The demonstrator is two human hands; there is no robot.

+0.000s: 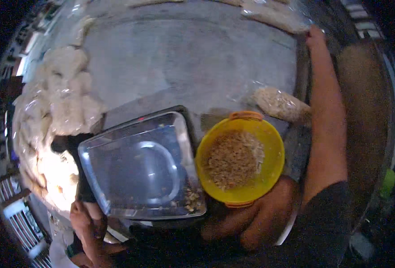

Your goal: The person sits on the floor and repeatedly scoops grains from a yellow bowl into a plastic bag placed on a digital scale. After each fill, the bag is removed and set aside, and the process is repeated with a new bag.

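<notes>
My right arm stretches far out to the right, and my right hand (315,38) grips the end of a clear plastic bag (273,18) of pale contents at the far right. Down at the lower left my left hand (81,215) is closed, its fingers curled beside a brightly lit spot; what they hold, if anything, is hidden. Between my arms stands a clear plastic tub (139,169), with a few tan crumbs in its near right corner. A yellow basin (275,165) with orange handles sits right of it, partly filled with small tan pieces (233,158).
Another clear bag (280,103) of tan pieces lies beyond the basin. Many filled clear bags (65,94) are heaped along the left, near a black object (70,144). A grey tabletop (188,58) spreads ahead. My bare knees (273,214) are under the basin.
</notes>
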